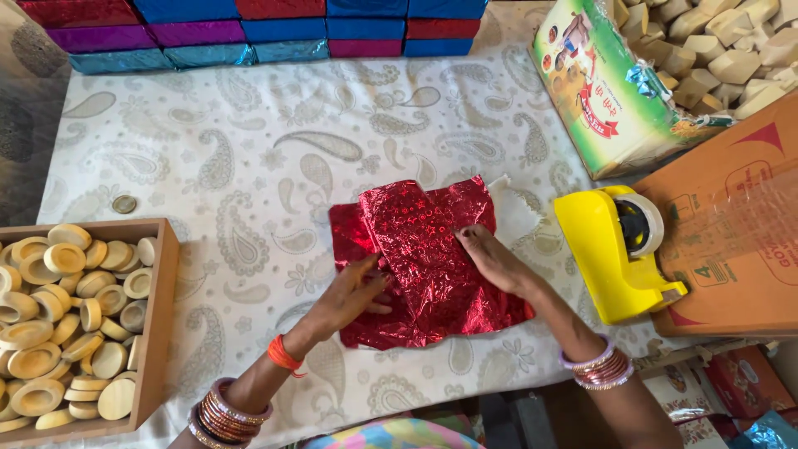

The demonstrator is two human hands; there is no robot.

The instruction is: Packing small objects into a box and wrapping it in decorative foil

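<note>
Single head-worn view, steeply downward, close over patterned tablecloth (pixel 249 166), facing stacked foil boxes (pixel 274 29) at far edge

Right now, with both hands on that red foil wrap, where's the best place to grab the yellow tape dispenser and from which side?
Judging by its shape, take the yellow tape dispenser around its narrow yellow body, just behind the tape roll, coming from above with the right hand. The roll end leans against the cardboard box, so that side looks blocked; the cloth side is open.
</note>
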